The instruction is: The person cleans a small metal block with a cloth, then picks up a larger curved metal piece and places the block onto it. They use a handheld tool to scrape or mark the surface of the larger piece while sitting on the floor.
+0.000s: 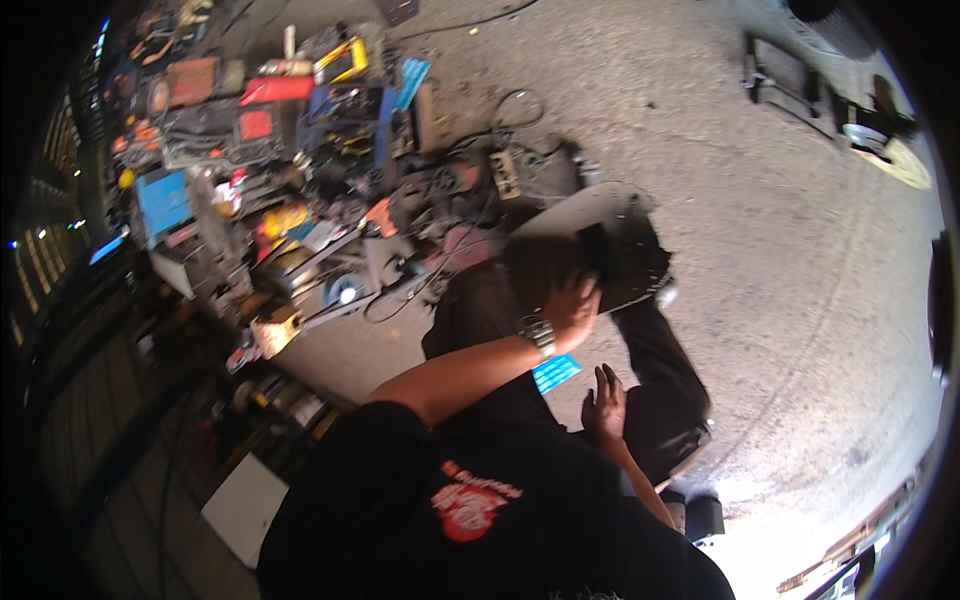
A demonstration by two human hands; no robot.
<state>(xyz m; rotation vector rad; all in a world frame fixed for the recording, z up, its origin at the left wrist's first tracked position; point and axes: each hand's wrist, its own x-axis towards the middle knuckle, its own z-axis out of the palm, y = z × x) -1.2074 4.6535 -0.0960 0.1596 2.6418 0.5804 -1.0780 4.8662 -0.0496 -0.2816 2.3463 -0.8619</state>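
Note:
A rounded panel (632, 282), light grey at its far end and dark nearer me, lies across my knees. My left hand (573, 308), with a watch (540, 335) on its wrist, rests on the panel's near part, its fingers spread and slightly blurred. Just beyond those fingertips is a dark rectangular patch (597, 248); whether it is a block or a cut-out I cannot tell. My right hand (606, 408) is raised beside my right thigh, fingers extended with nothing in them. A blue printed sheet or packet (556, 373) shows between my arms.
Tools, cables and metal parts crowd the floor and racks at left, with a red toolbox (278, 90), a blue box (163, 203) and an orange tool (381, 217) among them. A black cable (400, 305) loops near my left knee. A dark metal frame (790, 85) stands far right.

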